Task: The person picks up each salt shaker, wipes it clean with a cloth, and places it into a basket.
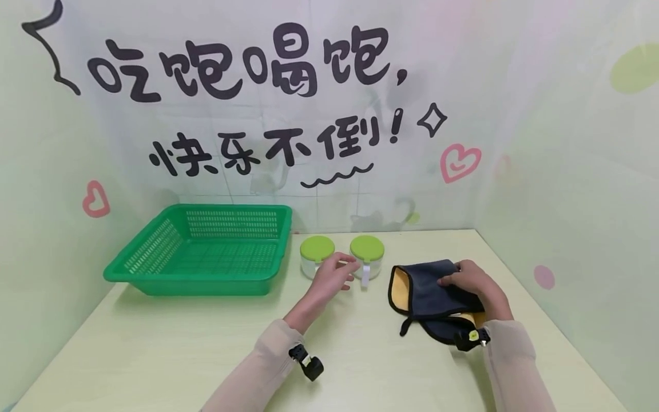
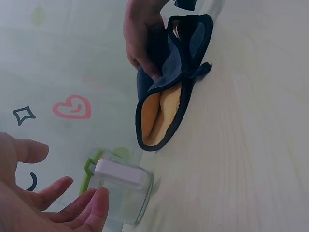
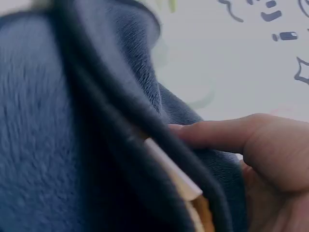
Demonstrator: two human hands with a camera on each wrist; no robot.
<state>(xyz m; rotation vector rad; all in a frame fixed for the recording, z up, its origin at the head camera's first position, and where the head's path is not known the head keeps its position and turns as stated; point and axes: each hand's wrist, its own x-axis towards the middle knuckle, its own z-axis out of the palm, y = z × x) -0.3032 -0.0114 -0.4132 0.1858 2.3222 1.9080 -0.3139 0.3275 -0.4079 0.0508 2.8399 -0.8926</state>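
My right hand point(image 1: 477, 286) grips a folded towel point(image 1: 429, 289) at the right of the table, thumb on its upper face. The towel is dark blue-grey outside and yellow-orange inside, with black edging and a small hanging loop; in the right wrist view a white tag point(image 3: 174, 169) shows between its layers. My left hand point(image 1: 330, 279) hovers with loosely bent fingers and nothing in them, in front of two clear jars with green lids, the left jar point(image 1: 317, 248) and the right jar point(image 1: 367, 248). A white handle point(image 2: 120, 174) stands out from one jar in the left wrist view.
A green plastic basket point(image 1: 195, 286) with slotted walls stands at the left of the pale table point(image 1: 370, 360). Behind the table hangs a printed wall sheet point(image 1: 278, 120) with black lettering, and side walls rise at left and right.
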